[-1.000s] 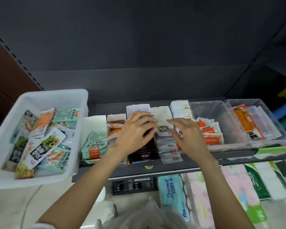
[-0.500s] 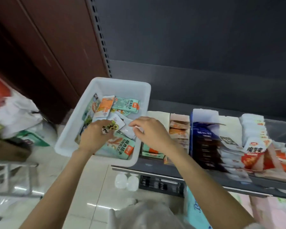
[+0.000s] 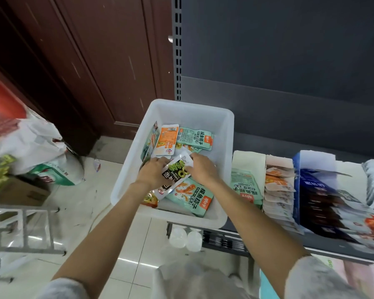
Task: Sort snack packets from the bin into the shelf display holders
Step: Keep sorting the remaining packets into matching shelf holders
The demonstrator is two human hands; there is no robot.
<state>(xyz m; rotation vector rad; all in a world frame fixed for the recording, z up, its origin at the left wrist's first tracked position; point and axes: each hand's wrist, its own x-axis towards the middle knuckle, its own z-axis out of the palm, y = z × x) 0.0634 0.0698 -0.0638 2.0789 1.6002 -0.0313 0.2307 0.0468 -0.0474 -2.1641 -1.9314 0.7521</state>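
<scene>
While both hands are working inside it, the white bin (image 3: 222, 130) is sitting on the left end of the dark shelf (image 3: 324, 244), overhanging the tiled floor (image 3: 78, 212). Right of the bin, the display holders are standing in a row on the shelf: a cream holder (image 3: 247, 160) carrying mint-green packets just beside the bin wall, then a holder of orange-and-white packets (image 3: 277, 186), then a blue holder (image 3: 311, 190) of dark packets; farther right it is blurring out. Left of the bin, white plastic bags (image 3: 30, 143) are lying on the floor against the brown door (image 3: 84, 61).

Inside the bin, loose snack packets are lying in a heap: a mint-green packet (image 3: 194, 197) near the front wall, an orange packet (image 3: 166, 141) and another mint-green one (image 3: 195, 138) toward the back.

Mid-bin, the left hand (image 3: 152, 172) and right hand (image 3: 201, 169) are both pinching a white-and-black packet (image 3: 177, 171) with green rings printed on it, the left at its lower-left edge, the right at its upper-right edge. Packet is tilting, raised slightly over the heap.
</scene>
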